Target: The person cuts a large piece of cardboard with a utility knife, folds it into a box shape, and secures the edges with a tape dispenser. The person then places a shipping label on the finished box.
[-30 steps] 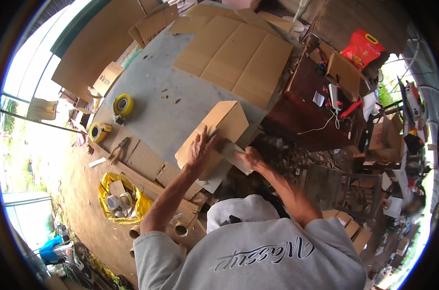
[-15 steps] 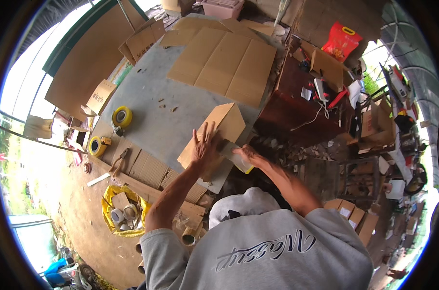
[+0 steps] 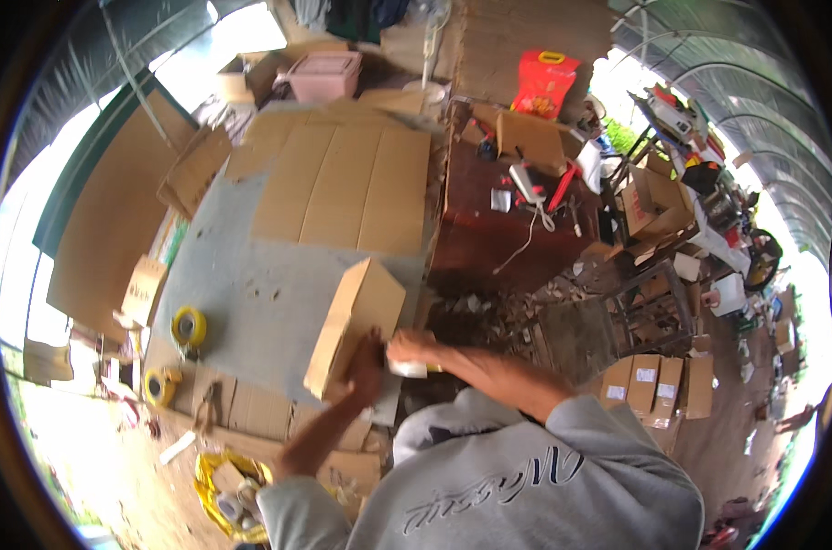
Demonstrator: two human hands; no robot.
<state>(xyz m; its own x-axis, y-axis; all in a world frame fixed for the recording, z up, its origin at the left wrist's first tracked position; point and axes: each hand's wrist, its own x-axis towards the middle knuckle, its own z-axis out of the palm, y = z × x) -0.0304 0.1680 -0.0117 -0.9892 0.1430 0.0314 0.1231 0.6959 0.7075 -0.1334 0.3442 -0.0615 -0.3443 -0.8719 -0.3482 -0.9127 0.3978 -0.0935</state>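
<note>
A closed cardboard box (image 3: 356,316) lies at an angle on the grey tabletop near its front right edge. Against the box's near right side is my left hand (image 3: 366,365), in shadow and blurred, so its fingers do not show clearly. Close beside it, my right hand (image 3: 410,348) is closed around a roll of packing tape (image 3: 414,370), of which only a pale band and a bit of yellow show below the fist. Both hands nearly meet at the box's side.
Flattened cardboard (image 3: 343,188) covers the table's far part. Yellow tape rolls (image 3: 188,325) and pliers (image 3: 207,403) lie along the left. A yellow bag (image 3: 216,495) of used cores stands below. A dark red cabinet (image 3: 512,243) adjoins on the right, with stacked cartons (image 3: 645,385) nearer.
My left hand has gone from lying flat with fingers spread on top of the box to its near side. My right hand has drawn in beside it with the tape. The view has shifted.
</note>
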